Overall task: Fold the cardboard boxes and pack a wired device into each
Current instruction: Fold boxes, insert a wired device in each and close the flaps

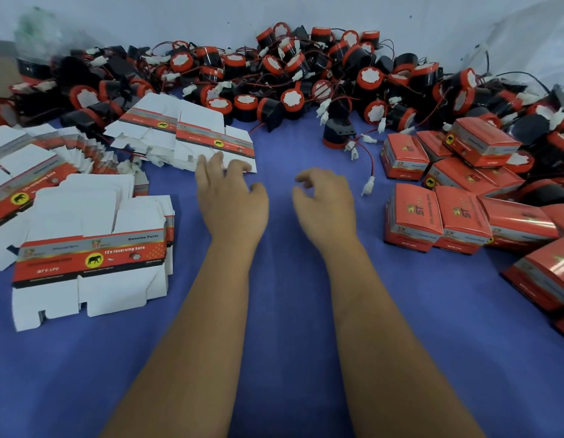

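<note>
Two hands, left touching one flat box, right loosely curled, empty.

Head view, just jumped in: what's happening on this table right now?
A person is packing wired horns into cardboard boxes. The left hand reaches onto the edge of a stack of flat boxes; the right hand hovers empty over the blue cloth. Loose horns are heaped at the back, finished boxes are piled on the right, and more flat boxes lie on the left.
</note>
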### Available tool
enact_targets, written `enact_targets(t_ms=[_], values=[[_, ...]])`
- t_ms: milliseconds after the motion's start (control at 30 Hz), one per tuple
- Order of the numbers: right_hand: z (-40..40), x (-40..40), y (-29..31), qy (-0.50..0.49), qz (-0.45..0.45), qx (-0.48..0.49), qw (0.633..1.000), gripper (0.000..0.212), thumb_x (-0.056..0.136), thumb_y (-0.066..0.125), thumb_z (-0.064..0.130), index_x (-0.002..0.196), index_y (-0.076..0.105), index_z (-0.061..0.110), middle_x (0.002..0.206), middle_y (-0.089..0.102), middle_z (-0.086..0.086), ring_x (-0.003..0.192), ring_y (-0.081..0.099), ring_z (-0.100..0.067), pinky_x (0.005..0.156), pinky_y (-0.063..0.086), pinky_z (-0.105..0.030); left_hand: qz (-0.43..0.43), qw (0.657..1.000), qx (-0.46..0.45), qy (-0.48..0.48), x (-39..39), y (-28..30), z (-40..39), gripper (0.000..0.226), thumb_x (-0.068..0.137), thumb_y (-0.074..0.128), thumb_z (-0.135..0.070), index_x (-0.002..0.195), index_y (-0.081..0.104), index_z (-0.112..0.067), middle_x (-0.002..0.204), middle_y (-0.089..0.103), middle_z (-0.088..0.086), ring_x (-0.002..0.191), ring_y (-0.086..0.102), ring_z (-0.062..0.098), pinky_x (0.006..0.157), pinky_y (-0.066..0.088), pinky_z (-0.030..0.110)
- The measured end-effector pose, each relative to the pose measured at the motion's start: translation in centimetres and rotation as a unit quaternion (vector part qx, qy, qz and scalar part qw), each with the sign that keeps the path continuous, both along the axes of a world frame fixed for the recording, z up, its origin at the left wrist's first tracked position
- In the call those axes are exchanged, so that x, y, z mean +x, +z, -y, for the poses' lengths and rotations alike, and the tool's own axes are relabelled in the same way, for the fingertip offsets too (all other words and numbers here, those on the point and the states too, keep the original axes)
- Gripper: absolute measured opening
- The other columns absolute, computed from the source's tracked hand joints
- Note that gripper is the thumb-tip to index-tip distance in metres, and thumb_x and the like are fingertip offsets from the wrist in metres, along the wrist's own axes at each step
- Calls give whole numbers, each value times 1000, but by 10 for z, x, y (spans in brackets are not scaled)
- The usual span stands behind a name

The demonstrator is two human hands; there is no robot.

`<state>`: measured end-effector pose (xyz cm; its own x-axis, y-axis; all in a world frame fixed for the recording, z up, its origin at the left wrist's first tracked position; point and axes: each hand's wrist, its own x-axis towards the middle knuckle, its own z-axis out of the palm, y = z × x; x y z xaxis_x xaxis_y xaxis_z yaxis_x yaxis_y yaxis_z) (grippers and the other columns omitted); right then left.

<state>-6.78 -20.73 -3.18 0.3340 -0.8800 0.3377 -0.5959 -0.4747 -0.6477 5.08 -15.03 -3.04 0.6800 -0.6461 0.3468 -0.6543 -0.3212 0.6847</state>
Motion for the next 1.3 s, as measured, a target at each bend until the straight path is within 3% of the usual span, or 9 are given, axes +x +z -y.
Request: enact_targets(t_ms=[100, 267, 400, 533, 633, 767, 933, 1100, 1300], values=[[0, 4, -6, 104, -177, -66, 976, 30, 95, 47, 26, 123, 58, 25, 131, 54, 8, 122, 40, -17, 99, 22, -33, 72, 997, 14, -32, -3, 1, 2, 64, 90, 49, -5, 149, 37, -27, 159, 32, -2, 153, 4, 27, 118, 21, 46], [1, 4, -7, 139, -195, -64, 969, 34, 99, 40, 31, 131, 52, 30, 139, 48, 15, 129, 35, -11, 103, 16, -37, 201, 968, 137, -65, 8, 0, 22, 74, 94, 51, -12, 157, 17, -31, 167, 4, 9, 153, -10, 28, 123, -1, 45], [3, 4, -9, 137, -201, -61, 968, 35, 98, 41, 32, 132, 51, 30, 141, 45, 15, 130, 32, -11, 105, 16, -35, 140, 972, 190, -6, 30, -4, 30, 75, 96, 48, -22, 158, 6, -14, 165, 0, 19, 152, -14, 30, 122, -9, 49], [3, 6, -8, 126, -175, -52, 975, 32, 95, 46, 30, 125, 56, 30, 133, 50, 13, 123, 38, -13, 101, 21, -33, 171, 978, 118, -16, 22, -2, 29, 42, 92, 47, -23, 133, 53, -18, 120, 65, 9, 121, 53, 28, 115, 12, 50], [4, 6, -8, 71, -137, -55, 987, 22, 92, 53, 24, 113, 58, 19, 120, 52, 3, 113, 43, -20, 88, 26, -28, 185, 981, 41, -27, 14, 0, 28, 35, 90, 50, -22, 122, 64, -22, 120, 66, 6, 117, 53, 26, 107, 21, 40], [5, 3, -8, 9, -125, -7, 992, 56, 91, 57, 29, 142, 37, 15, 150, 34, -9, 138, 29, -28, 111, 23, -36, 96, 975, 197, -35, 13, -3, 25, 48, 95, 49, -30, 143, 45, -25, 161, 19, 15, 151, 4, 38, 119, 2, 58], [10, 5, -7, 2, -131, -10, 991, 54, 88, 56, 36, 139, 44, 21, 132, 54, -3, 126, 43, -25, 105, 32, -36, -1, 995, 70, -66, 3, -1, 20, 31, 92, 53, -23, 118, 70, -21, 131, 55, 5, 120, 49, 27, 95, 43, 37], [12, -3, -1, -9, 87, 102, 991, 52, 80, 69, 23, 129, 56, 29, 117, 53, 3, 112, 52, -20, 99, 46, -40, -161, 981, -111, 3, 4, -2, 12, 41, 83, 62, -6, 123, 66, -14, 125, 61, 7, 113, 60, 20, 92, 52, 34], [4, -4, 0, 59, 163, 118, 978, 41, 78, 81, 26, 116, 67, 26, 111, 44, 14, 97, 49, 14, 81, 38, 0, -287, 943, -159, -56, 12, 0, 0, 57, 81, 75, -7, 134, 55, -14, 123, 64, -3, 110, 61, 8, 96, 52, 25]])
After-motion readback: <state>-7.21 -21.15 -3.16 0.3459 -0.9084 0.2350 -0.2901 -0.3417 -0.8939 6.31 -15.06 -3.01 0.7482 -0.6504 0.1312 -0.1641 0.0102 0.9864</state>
